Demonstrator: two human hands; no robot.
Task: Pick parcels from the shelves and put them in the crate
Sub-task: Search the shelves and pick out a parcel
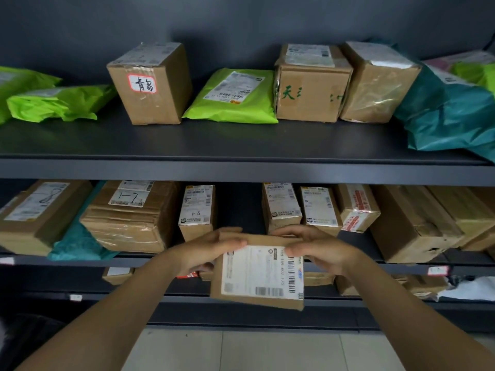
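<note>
A flat, rectangular parcel [258,275] of brown cardboard, its face mostly covered by a white label with barcodes, is held in the air in front of the middle shelf [134,261], clear of the boards. The left hand [211,249] grips its top left corner and the right hand [318,250] its top right corner, each with fingers curled over the upper edge. On the dark, matte upper shelf [187,140] stand 3 taped cardboard boxes [152,84], blocky and creased, among 3 crinkled lime-green plastic bags [235,95] and 1 teal plastic bag [450,113]. Behind the hands, 3 narrow cartons [197,210] with white labels stand side by side with a gap after the first; a second teal bag [77,236] lies wedged between bigger boxes at left
</note>
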